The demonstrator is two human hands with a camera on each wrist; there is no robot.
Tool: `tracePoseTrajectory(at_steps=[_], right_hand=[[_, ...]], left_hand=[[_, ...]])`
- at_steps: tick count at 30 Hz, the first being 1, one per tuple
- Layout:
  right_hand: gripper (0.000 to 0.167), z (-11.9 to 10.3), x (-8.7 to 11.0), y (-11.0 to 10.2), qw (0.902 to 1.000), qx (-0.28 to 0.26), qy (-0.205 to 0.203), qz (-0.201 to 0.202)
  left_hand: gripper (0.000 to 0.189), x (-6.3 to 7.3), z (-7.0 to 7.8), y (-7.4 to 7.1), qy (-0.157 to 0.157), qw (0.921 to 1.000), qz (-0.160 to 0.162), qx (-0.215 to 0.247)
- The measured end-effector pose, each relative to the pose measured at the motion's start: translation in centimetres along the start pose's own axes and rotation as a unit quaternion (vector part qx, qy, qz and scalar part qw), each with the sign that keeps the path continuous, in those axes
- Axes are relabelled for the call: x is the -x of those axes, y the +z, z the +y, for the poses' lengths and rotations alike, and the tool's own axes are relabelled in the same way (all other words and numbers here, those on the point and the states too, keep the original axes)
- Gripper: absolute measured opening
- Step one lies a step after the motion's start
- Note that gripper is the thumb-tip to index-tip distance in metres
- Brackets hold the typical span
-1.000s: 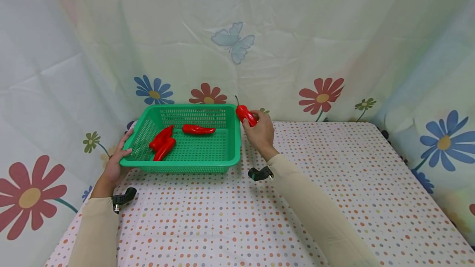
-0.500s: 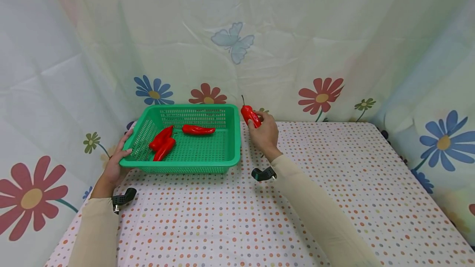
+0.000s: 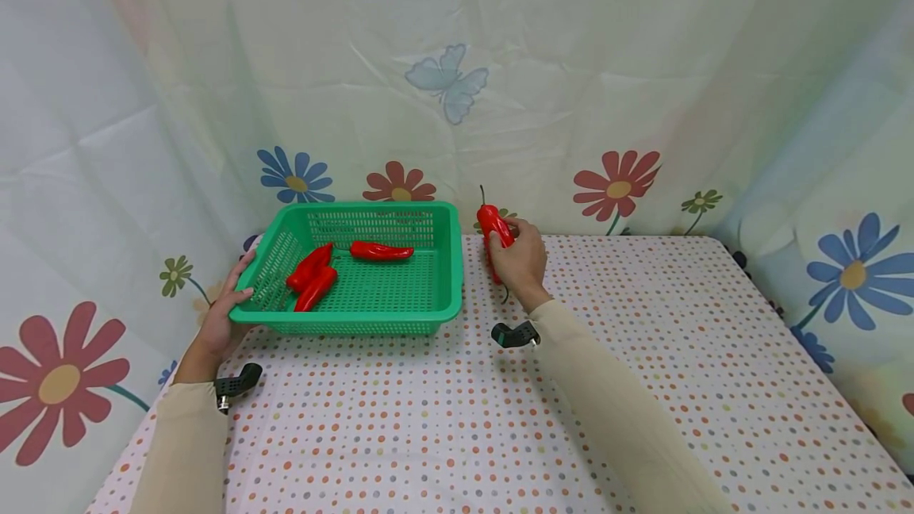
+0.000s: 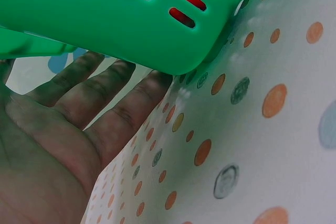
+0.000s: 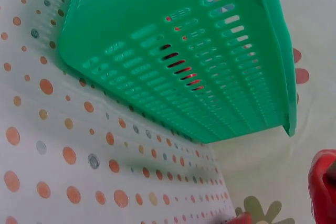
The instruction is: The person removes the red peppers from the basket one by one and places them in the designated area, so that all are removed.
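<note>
At the left end of a green plastic basket (image 3: 371, 316), my left hand (image 3: 223, 320) holds the rim. Its thumb lies over the near corner. In the left wrist view the fingers (image 4: 126, 114) stretch under the rim, their tips hidden behind the wall. Just right of the basket my right hand (image 3: 521, 258) grips a red pepper (image 3: 493, 220), thin stem pointing up. Beneath that hand a second red pepper (image 3: 495, 271) is partly hidden, its stem towards me. Inside the basket lie several red peppers (image 3: 382, 251), two of them touching at the left.
A dotted cloth covers the table (image 3: 400, 427). Behind it hangs a flowered curtain (image 3: 528, 101), close to the basket's far side. The curtain also closes in the left and right sides.
My right hand has moved a little to the right with its pepper, away from the basket's right rim. The pepper beneath it now shows more. My left hand and the basket stay put.
</note>
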State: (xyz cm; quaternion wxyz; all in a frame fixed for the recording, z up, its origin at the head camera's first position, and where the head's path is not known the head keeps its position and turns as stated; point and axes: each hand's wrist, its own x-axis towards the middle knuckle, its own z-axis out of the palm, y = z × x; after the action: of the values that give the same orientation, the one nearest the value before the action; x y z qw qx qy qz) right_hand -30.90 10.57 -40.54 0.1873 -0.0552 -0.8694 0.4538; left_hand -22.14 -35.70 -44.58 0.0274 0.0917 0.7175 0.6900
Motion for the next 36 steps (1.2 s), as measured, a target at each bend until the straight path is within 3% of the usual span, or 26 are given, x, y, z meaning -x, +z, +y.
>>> tracePoseTrajectory(at_steps=[36], right_hand=[[0.047,4.3,-1.3,-1.8,0.9977,0.054,0.038,0.011]], left_hand=[[0.059,-0.1,-0.2,0.0,0.014,0.9999,0.002,0.01]])
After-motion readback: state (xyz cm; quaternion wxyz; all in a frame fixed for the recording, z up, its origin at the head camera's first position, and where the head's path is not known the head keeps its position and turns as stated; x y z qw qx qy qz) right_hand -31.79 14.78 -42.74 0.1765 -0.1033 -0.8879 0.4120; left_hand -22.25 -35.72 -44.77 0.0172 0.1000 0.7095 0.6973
